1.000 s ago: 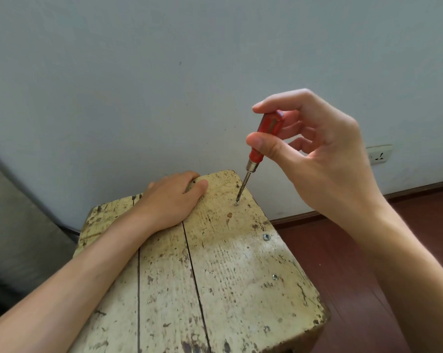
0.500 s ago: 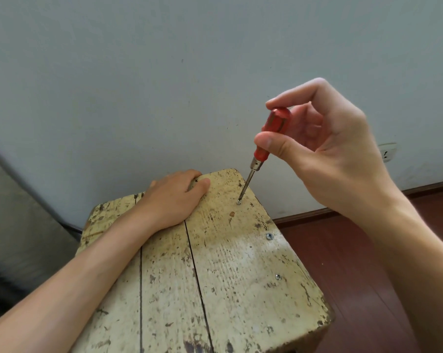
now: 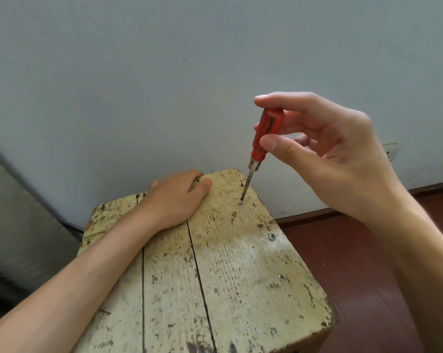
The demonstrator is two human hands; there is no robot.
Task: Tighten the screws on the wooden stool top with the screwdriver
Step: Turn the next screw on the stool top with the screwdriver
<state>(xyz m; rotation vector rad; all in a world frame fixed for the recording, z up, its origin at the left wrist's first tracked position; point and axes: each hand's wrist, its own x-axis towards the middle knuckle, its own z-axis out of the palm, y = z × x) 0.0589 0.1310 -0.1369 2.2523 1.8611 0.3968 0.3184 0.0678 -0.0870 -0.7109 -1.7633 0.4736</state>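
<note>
A worn wooden stool top (image 3: 228, 276) of pale yellow planks fills the lower middle. My right hand (image 3: 337, 154) pinches the red handle of a screwdriver (image 3: 262, 138) between thumb and fingers. Its metal tip stands in a screw (image 3: 241, 202) near the far right corner of the top. Two more screws, one (image 3: 272, 236) and another (image 3: 280, 277), sit along the right edge. My left hand (image 3: 177, 197) grips the far edge of the stool, fingers curled over it and thumb on top.
A grey-white wall (image 3: 164, 85) rises right behind the stool. A wall socket (image 3: 392, 151) shows behind my right hand. Dark red floor (image 3: 355, 263) lies to the right, with a brown skirting board. A grey slanted surface (image 3: 16, 225) stands at the left.
My right hand has turned on the handle, so more of the red handle shows and the shaft stands more upright. The tip stays on the same screw. The left hand has not moved.
</note>
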